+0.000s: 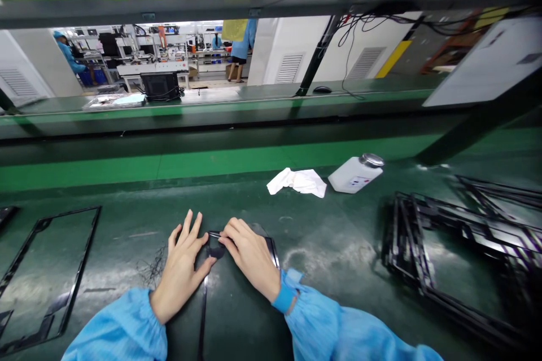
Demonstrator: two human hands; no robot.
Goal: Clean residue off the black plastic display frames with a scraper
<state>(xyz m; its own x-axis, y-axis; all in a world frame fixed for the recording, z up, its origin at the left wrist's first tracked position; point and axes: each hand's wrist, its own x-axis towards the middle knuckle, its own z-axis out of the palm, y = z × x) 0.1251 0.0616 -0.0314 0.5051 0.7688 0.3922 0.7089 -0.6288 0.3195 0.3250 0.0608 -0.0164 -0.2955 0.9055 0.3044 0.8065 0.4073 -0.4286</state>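
Note:
A thin black rectangular frame (203, 316) lies on the green bench in front of me, partly covered by my hands. My left hand (182, 265) is at its upper left corner, thumb and forefinger touching the frame, the other fingers spread. Bent over the top bar is my right hand (248, 254), its thumb and fingers pinched together at the same corner. What sits between those fingertips is too small to make out. The frame's right corner (273, 251) shows beyond my right wrist.
Another black frame (80, 271) lies at left. Many similar frames (423, 259) are piled at right. A white cloth (298, 181) and a white bottle with a metal top (356, 174) stand behind my hands. A slanted post (478, 121) rises at right; people work in the background.

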